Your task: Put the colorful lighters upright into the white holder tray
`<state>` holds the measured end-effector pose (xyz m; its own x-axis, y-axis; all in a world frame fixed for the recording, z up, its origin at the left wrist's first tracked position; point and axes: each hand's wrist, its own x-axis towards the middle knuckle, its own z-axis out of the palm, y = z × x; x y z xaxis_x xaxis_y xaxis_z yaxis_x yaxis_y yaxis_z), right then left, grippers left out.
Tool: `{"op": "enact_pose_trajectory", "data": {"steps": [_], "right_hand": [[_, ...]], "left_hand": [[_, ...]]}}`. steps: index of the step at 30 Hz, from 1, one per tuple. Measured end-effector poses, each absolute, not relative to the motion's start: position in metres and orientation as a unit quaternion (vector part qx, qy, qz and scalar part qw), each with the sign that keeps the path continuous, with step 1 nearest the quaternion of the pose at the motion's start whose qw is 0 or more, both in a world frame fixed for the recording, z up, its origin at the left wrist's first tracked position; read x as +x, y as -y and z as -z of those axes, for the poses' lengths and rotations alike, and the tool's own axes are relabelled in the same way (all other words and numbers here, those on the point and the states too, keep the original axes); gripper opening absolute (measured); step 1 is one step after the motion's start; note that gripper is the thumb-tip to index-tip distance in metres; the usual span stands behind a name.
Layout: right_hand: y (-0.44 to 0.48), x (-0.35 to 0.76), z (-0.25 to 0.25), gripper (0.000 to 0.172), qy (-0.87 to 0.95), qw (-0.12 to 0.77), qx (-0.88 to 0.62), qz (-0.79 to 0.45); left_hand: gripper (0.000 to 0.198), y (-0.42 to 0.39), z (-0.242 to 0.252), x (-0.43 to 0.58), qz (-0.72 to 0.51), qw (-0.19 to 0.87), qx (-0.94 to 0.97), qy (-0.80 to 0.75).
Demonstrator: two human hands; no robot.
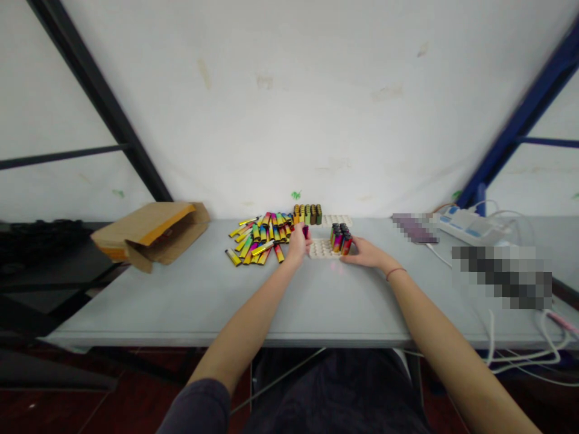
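My left hand (pixel 297 242) is closed around a purple-pink lighter (pixel 306 231), just above the left end of a white tray with holes (pixel 320 248). Upright rainbow-coloured lighters with dark tops (pixel 340 239) stand together in the right part of this tray. My right hand (pixel 365 253) grips the tray's right end, its fingers beside the standing lighters. To the left of my left hand lies a loose pile of shiny multicoloured lighters (pixel 262 241). Behind, several yellow, green and dark lighters (pixel 308 214) stand upright in rows in a second white tray (pixel 337 220).
An open brown cardboard box (pixel 151 232) lies on its side at the table's left. On the right are a phone (pixel 411 229) with a white cable, a white power strip (pixel 465 224) and a blurred-out patch (pixel 502 277). A white wall (pixel 298 120) rises behind the table.
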<state>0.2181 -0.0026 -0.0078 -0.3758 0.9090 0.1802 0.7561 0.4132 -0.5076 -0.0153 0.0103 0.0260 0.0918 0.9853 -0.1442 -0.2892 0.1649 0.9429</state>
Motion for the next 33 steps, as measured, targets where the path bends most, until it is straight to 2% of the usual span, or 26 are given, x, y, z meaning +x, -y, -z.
{"op": "enact_pose_trajectory", "data": {"steps": [8,16,26,33], "right_hand": [[0.001,0.219,0.010,0.056,0.805,0.228,-0.521,-0.169],[0.002,0.219,0.009,0.058,0.809,0.224,-0.516,-0.171],[0.001,0.219,0.011,0.056,0.802,0.231,-0.524,-0.169],[0.003,0.218,0.008,0.055,0.804,0.225,-0.524,-0.171]], "left_hand": [[0.041,-0.003,-0.041,-0.014,-0.549,0.638,0.348,-0.414],[0.051,-0.003,-0.036,-0.016,-0.549,0.644,0.344,-0.408],[0.043,-0.001,-0.036,-0.015,-0.534,0.669,0.324,-0.402],[0.045,-0.005,-0.027,-0.011,-0.557,0.637,0.361,-0.393]]}}
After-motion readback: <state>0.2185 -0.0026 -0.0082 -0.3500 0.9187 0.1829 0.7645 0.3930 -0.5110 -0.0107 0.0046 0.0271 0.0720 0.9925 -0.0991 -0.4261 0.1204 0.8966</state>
